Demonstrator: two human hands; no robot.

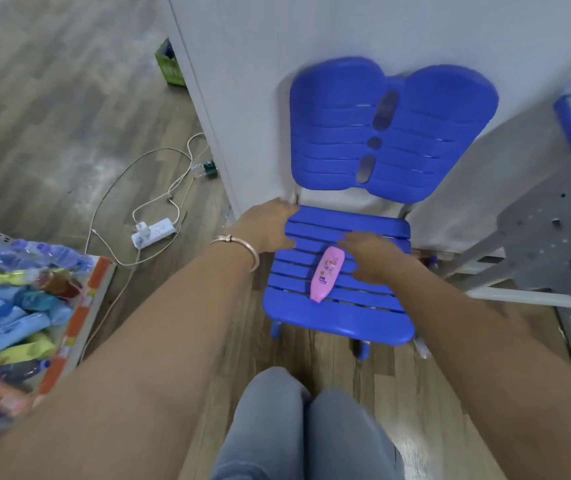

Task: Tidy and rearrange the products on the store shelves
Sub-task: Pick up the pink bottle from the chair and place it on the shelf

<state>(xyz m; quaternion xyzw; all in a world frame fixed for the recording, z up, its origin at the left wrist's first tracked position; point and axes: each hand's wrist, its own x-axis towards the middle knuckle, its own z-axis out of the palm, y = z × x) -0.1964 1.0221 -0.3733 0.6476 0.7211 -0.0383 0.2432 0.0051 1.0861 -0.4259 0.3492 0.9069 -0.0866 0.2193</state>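
On the blue chair seat, about mid-slats, the pink bottle lies flat on its side. My right hand hovers just right of it, fingers loose and spread, gripping nothing. Left hand rests on the seat's back-left corner, also empty. Bottle looks like light, smooth plastic (probably slippery, a bit squeezable), so I'd wrap round its wide middle rather than pinch an end.
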